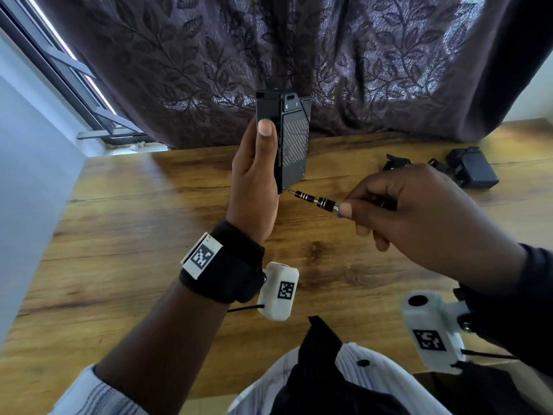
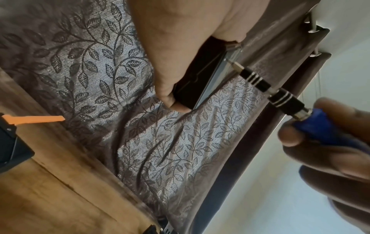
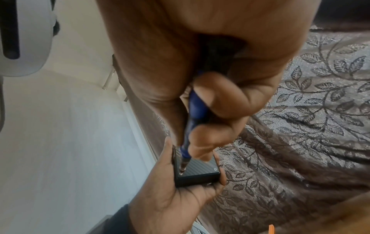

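Now | left hand point(image 1: 254, 178) grips box point(image 1: 294, 145) | right hand point(image 1: 419, 211) holds screwdriver point(image 1: 317, 201) on corner

Case point(image 1: 294, 145) above table point(image 1: 149, 235) w/ curtain point(image 1: 359, 70) behind; screwdriver point(image 1: 317, 201) at its btm-rt corner

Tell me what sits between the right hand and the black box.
The screwdriver bridges it, tip on a lower corner of the box; clearest in the head view.

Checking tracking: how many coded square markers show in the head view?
3: one on the left wristband, one on the left wrist camera, one on the right wrist camera. Others may face away.
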`<state>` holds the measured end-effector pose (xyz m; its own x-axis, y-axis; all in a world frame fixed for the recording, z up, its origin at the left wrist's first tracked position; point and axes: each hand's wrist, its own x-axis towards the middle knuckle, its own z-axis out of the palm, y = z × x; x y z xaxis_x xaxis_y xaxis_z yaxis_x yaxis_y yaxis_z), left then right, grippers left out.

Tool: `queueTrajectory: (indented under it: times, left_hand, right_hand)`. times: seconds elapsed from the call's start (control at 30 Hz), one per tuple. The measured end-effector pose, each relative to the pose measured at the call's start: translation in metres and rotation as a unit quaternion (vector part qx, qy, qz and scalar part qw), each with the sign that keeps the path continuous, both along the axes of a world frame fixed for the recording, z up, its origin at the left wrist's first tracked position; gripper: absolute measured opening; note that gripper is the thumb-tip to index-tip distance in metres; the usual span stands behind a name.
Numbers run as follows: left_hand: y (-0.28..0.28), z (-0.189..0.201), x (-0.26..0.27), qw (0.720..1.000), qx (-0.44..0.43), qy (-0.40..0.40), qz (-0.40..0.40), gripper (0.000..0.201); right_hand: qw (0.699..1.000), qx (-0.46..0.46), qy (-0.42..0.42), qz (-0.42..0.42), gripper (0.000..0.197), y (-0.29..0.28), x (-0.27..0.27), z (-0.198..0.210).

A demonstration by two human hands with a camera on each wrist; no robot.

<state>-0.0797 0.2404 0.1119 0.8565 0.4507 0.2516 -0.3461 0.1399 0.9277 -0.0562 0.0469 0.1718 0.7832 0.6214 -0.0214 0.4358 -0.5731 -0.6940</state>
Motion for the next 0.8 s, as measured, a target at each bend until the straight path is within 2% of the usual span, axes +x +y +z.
queueTrajectory:
  times: [0.17, 0.2, 0.3, 0.37, 0.47, 0.6, 0.67, 0.73, 0.77, 0.8]
  left_hand:
    - [0.005, -0.007, 0.001, 0.998, 0.019, 0.058, 0.003, 0.023]
    - [0.006, -0.007, 0.000, 0.998, 0.004, 0.067, -0.003, 0.025]
    - [0.009, -0.003, -0.003, 0.998, -0.048, 0.038, -0.011, 0.050]
    - [0.013, -0.003, -0.003, 0.995, -0.086, 0.041, -0.016, 0.057]
    - [0.015, -0.007, -0.005, 0.988, -0.137, 0.056, -0.041, 0.065]
    - [0.013, -0.012, -0.007, 0.965, -0.244, 0.068, -0.074, 0.076]
    - [0.013, -0.016, -0.007, 0.951, -0.280, 0.065, -0.109, 0.073]
    - [0.016, -0.022, -0.007, 0.943, -0.290, 0.074, -0.143, 0.059]
    - [0.017, -0.024, -0.007, 0.942, -0.287, 0.082, -0.153, 0.057]
    - [0.016, -0.024, -0.007, 0.944, -0.278, 0.091, -0.156, 0.063]
  right_hand:
    - [0.995, 0.035, 0.091, 0.029, 0.022, -0.001, 0.002, -0.006]
    - [0.992, 0.049, 0.115, 0.033, 0.023, -0.001, 0.002, -0.007]
    - [0.978, 0.095, 0.186, 0.026, 0.024, -0.005, 0.003, -0.007]
    - [0.971, 0.109, 0.212, 0.027, 0.024, -0.008, 0.003, -0.007]
    - [0.971, 0.122, 0.204, 0.028, 0.025, -0.009, 0.003, -0.009]
    - [0.984, 0.127, 0.124, 0.029, 0.022, -0.010, 0.001, -0.019]
    - [0.984, 0.131, 0.116, 0.030, 0.021, -0.012, 0.001, -0.025]
    - [0.984, 0.134, 0.118, 0.025, 0.023, -0.014, 0.001, -0.030]
    - [0.983, 0.137, 0.118, 0.021, 0.023, -0.016, 0.001, -0.031]
    - [0.983, 0.139, 0.115, 0.017, 0.020, -0.017, 0.001, -0.033]
